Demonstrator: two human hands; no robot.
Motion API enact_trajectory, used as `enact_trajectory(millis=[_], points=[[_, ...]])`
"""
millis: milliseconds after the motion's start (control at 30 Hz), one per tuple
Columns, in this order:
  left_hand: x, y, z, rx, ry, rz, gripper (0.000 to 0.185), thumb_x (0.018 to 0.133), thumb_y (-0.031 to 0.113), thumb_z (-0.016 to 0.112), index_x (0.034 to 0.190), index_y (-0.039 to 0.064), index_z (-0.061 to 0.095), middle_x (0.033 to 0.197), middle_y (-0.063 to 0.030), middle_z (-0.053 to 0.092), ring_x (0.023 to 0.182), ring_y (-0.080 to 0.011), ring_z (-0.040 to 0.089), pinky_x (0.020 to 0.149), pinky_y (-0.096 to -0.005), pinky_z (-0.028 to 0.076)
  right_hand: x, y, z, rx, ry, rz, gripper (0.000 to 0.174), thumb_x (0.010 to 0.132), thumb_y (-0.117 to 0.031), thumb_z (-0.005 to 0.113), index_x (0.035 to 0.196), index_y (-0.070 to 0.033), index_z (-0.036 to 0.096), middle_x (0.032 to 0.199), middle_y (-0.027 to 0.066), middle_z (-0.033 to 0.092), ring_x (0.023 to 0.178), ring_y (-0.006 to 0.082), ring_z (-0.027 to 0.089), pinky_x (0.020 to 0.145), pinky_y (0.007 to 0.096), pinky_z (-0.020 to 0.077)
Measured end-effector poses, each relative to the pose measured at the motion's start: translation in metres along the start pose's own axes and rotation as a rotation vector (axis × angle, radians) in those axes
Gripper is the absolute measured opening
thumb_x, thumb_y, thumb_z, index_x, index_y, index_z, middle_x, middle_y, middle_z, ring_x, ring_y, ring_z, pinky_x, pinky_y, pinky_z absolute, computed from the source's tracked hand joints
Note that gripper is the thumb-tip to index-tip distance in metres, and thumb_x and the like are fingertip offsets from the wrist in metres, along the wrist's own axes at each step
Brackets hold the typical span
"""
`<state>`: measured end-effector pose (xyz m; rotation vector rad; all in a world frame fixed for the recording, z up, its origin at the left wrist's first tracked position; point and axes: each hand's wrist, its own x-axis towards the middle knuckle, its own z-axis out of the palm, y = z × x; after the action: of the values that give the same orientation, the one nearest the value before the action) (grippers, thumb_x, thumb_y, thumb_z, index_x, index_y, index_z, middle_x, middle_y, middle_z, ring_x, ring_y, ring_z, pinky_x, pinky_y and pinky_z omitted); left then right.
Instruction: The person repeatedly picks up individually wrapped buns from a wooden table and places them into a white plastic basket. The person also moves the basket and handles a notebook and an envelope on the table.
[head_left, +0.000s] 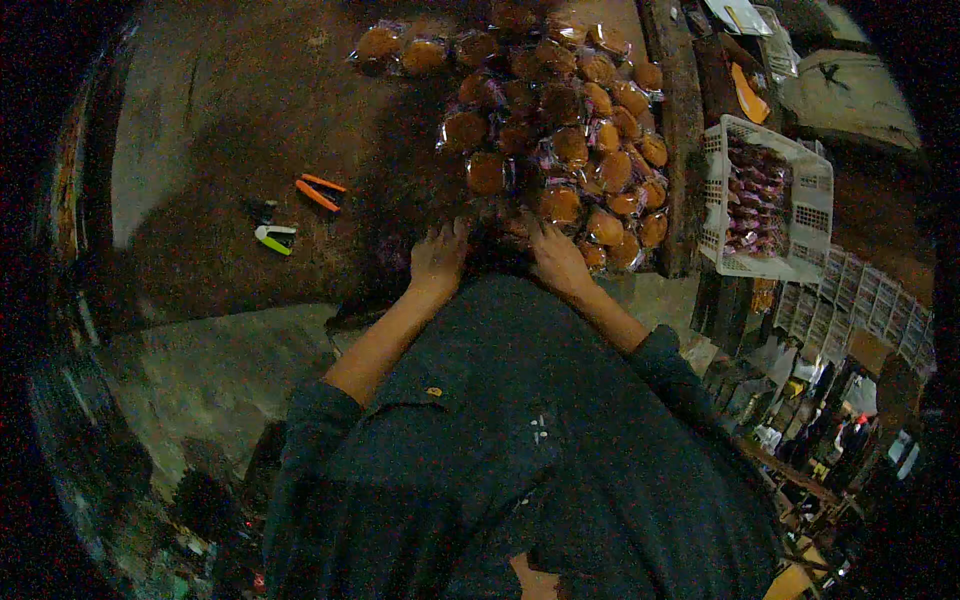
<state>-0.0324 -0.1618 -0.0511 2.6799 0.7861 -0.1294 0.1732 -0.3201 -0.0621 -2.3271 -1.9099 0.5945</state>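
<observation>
My left hand (439, 257) rests at the near edge of the dark table (225, 277), its fingers pointing away from me. To its right, my right hand (556, 257) reaches over the same edge, beside the nearest of several round brown buns (560, 204) in clear plastic wrappers. Deep shadow lies between my hands, around a dim brownish thing that I cannot make out. Whether either hand grips it is not clear. The wrapped buns spread from there to the table's far side, crowded together along the right.
Left on the table lie a green-and-white stapler (275, 238) and an orange-handled tool (319, 193). A raised wooden edge (681, 150) borders the buns. Beyond it stands a white plastic crate (814, 180) holding purplish packets (757, 199). Cluttered shelving (817, 420) fills the lower right.
</observation>
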Motion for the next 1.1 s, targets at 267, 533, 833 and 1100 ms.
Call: enact_trajectory(millis=[267,533,833,1100], points=[[0.004,-0.009,0.007,-0.176,-0.058,-0.050,0.034,0.089,0.017,0.067,0.118,0.001,0.059,0.104,-0.0191,0.069,0.097,-0.0371,0.068,0.081,-0.0467,0.056,0.005,0.004,0.012,0.226,-0.135,0.113,0.090,0.085,-0.024,0.078,0.156,-0.004,0.026,0.148,0.0235,0.047,0.114,0.0407,0.062,0.098,0.0473,0.0515],[0.036,-0.067,-0.038,-0.581,-0.163,-0.192,0.072,0.062,0.020,0.093,0.122,0.002,0.059,0.118,-0.0179,0.067,0.109,-0.0401,0.064,0.093,-0.0453,0.054,0.098,0.007,-0.049,1.664,-0.196,0.242,0.041,0.096,-0.030,0.071,0.132,-0.012,0.067,0.137,-0.0004,0.064,0.127,0.0171,0.057,0.108,0.0354,0.0449],[0.184,-0.141,-0.071,-0.783,-0.361,0.058,0.109,0.061,0.036,0.098,0.147,0.001,0.040,0.138,-0.0178,0.057,0.127,-0.0302,0.057,0.108,-0.0432,0.047,0.097,-0.023,-0.052,0.747,-0.030,0.307,0.070,0.089,-0.046,0.076,0.140,-0.003,0.056,0.133,0.0198,0.061,0.116,0.0272,0.061,0.098,0.0349,0.0489],[0.242,-0.118,-0.027,-0.471,-0.356,0.432,0.095,0.053,0.047,0.096,0.132,0.006,0.060,0.133,-0.0186,0.060,0.126,-0.0366,0.055,0.106,-0.0450,0.046,0.058,-0.013,-0.025,0.097,-0.161,0.273,0.038,0.094,-0.019,0.060,0.126,0.003,0.057,0.150,0.0270,0.038,0.129,0.0447,0.048,0.106,0.0574,0.0429]])
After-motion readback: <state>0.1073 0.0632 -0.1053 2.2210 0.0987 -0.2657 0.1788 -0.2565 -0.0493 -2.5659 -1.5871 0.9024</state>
